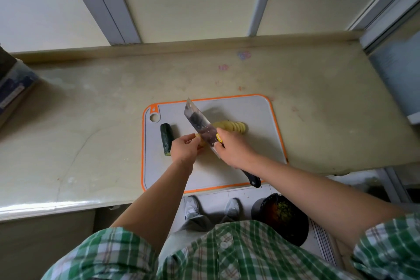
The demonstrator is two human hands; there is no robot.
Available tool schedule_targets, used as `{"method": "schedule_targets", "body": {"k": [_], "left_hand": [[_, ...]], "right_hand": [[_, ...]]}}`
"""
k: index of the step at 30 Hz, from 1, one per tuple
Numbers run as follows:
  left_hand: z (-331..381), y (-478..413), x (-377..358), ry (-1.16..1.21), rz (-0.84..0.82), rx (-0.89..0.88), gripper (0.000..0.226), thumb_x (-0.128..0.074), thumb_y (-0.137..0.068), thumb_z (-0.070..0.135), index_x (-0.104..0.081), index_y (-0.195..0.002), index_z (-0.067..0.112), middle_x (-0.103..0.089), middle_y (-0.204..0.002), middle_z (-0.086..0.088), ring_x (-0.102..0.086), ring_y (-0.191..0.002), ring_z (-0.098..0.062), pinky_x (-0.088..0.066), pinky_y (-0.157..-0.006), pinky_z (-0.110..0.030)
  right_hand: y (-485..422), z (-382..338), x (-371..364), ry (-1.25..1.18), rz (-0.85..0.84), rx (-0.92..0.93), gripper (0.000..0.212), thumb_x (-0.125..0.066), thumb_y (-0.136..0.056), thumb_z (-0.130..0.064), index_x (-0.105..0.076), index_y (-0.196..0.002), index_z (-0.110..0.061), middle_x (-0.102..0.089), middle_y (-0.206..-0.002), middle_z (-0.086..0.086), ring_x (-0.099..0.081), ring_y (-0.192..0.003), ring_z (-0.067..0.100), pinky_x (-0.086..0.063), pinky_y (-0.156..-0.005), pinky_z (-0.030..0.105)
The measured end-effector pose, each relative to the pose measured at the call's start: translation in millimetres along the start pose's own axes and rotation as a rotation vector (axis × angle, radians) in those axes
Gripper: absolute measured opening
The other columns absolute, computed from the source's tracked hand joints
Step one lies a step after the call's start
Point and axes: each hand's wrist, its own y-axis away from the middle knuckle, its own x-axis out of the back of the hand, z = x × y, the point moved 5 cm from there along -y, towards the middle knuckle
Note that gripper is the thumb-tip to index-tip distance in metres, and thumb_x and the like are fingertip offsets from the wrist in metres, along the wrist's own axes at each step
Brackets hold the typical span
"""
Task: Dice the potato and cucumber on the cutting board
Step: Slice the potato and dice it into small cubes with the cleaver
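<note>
Station: grey board (256, 120) with orange rim, lying on the counter (91, 102) near its front edge.

Right hand (231, 146): fingers closed round the cleaver (198, 121), gripping high, where blade meets handle. The black handle end projects behind the wrist. This choked-up hold appears chosen for control of a heavy blade. The blade runs diagonally, tip towards the far left of the board.

Left hand (184, 148): fingers curled, pinching a small potato piece (200, 140) against the board, directly beside the blade's left face. The curl keeps the fingertips back from the edge. Whether the edge is touching the piece cannot be told; the hands cover that spot.

Potato: a row of slices (231, 128) lies fanned on the right side of the blade, near the board's middle, kept out of the cutting line.

Cucumber (167, 141): one stub, at the board's left side, just beside the left hand, not yet diced.

Floor: a dark bin (281, 216) holding scraps stands below the counter edge.

Assessment: potato slicing nearly done; dicing not begun.
</note>
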Motion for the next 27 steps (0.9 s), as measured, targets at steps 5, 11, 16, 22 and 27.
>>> {"method": "schedule_targets", "body": {"k": [5,11,16,22,27], "left_hand": [[-1.7,-2.0,-1.1,-0.027,0.02,-0.014,0.026,-0.063,-0.091,0.007,-0.065,-0.115,-0.002,-0.07,-0.098,-0.013,-0.069,-0.09,-0.026,-0.058,-0.084,-0.034],[2.3,2.2,-3.1,-0.096,0.043,-0.049,0.014,-0.062,-0.091,0.007,-0.072,-0.098,0.002,-0.071,-0.086,-0.011,-0.069,-0.081,-0.025,-0.058,-0.08,-0.032],[3.1,0.6,-2.4,-0.11,0.021,-0.049,0.013,-0.061,-0.091,0.006,-0.073,-0.087,0.004,-0.073,-0.087,-0.015,-0.071,-0.087,-0.03,-0.058,-0.081,-0.037],[1.0,-1.7,-2.8,-0.199,0.012,-0.086,0.02,-0.062,-0.091,0.013,-0.073,-0.075,0.015,-0.074,-0.08,-0.01,-0.071,-0.084,-0.032,-0.059,-0.079,-0.046],[3.1,-1.5,-2.0,-0.246,0.03,-0.103,0.028,-0.061,-0.09,0.015,-0.067,-0.064,0.021,-0.073,-0.082,-0.017,-0.069,-0.078,-0.032,-0.057,-0.073,-0.046]], "right_hand": [[6.1,-0.9,-1.3,0.027,-0.023,-0.008,0.01,-0.041,-0.097,-0.015,-0.034,-0.089,-0.013,-0.038,-0.063,0.001,-0.037,-0.045,0.013,-0.026,-0.04,0.025],[10.6,-1.1,1.3,0.047,-0.058,-0.025,0.008,-0.04,-0.097,-0.015,-0.036,-0.09,-0.012,-0.043,-0.071,0.005,-0.037,-0.046,0.012,-0.025,-0.04,0.025],[3.3,-10.0,-2.5,0.049,-0.066,-0.042,0.008,-0.039,-0.098,-0.015,-0.033,-0.092,-0.013,-0.037,-0.067,-0.001,-0.037,-0.048,0.011,-0.027,-0.041,0.023],[5.5,-6.8,-2.5,0.069,-0.083,-0.042,0.007,-0.039,-0.097,-0.014,-0.034,-0.091,-0.013,-0.035,-0.067,-0.002,-0.036,-0.048,0.011,-0.025,-0.04,0.023],[-1.8,-9.4,-6.4,0.104,-0.073,-0.03,0.007,-0.039,-0.096,-0.011,-0.034,-0.092,-0.013,-0.036,-0.069,0.001,-0.042,-0.061,0.022,-0.023,-0.045,0.026]]}}
